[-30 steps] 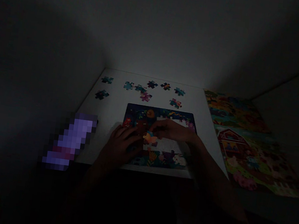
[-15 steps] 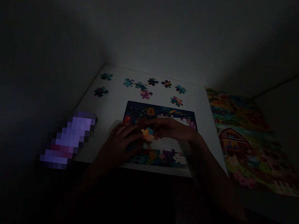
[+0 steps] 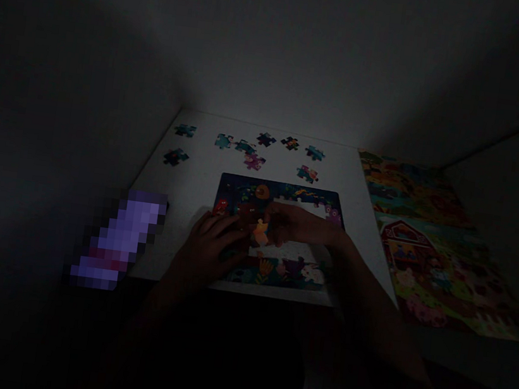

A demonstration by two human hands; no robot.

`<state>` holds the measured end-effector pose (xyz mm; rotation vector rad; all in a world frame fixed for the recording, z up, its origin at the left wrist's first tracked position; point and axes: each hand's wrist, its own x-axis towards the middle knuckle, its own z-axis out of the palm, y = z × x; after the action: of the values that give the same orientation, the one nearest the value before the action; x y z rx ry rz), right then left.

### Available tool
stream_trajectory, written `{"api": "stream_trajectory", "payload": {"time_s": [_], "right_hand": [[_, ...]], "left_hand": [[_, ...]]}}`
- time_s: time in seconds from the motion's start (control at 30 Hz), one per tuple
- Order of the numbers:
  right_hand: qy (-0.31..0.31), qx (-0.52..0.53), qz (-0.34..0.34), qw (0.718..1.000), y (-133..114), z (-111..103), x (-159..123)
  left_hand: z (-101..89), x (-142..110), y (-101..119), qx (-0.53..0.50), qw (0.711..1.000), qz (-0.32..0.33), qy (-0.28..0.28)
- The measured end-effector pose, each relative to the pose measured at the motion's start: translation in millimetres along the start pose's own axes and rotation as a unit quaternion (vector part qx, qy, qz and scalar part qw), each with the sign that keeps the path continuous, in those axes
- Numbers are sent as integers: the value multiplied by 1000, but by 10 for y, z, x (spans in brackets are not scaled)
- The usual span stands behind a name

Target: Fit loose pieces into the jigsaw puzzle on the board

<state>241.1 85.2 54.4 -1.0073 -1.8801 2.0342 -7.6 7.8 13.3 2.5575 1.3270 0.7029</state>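
An orange-yellow jigsaw piece is pinched in my right hand, over the left side of the white gap in a dark animal jigsaw puzzle. My left hand lies over the puzzle's left edge, fingers apart and stretched toward the piece. Whether its fingertips touch the piece I cannot tell in this dim light. Filled parts of the puzzle surround the gap, with a white rabbit at the lower right. Both hands cover portions of the picture.
Several loose jigsaw pieces lie on the white table beyond the puzzle. Two colourful picture sheets, one with a barn, lie to the right. At the left edge is a blurred-out purple object. Pale walls enclose the table.
The orange piece has turned and shifted slightly right, away from my left fingers. My right hand's fingers have drawn in around it. My left hand has barely moved.
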Motion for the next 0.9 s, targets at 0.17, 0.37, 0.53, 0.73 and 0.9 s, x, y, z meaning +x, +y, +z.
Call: {"api": "stream_trajectory", "payload": {"time_s": [0.17,0.37,0.53,0.73,0.9], "right_hand": [[-19,-13,-17,1000,-41,33,-10],[-21,-87,-61,994,-144,58,-31],[7,-130,-35,991,-108,60,-26],[7,-162,-42,986,-76,58,-19],[13,-186,-54,981,-96,82,-12]], "left_hand": [[8,-1,-1,1,1000,0,7],[10,-1,-7,1,1000,1,3],[7,-3,-13,2,1000,6,2],[1,2,4,-3,1000,-2,0],[-11,9,14,4,1000,0,-3]]}}
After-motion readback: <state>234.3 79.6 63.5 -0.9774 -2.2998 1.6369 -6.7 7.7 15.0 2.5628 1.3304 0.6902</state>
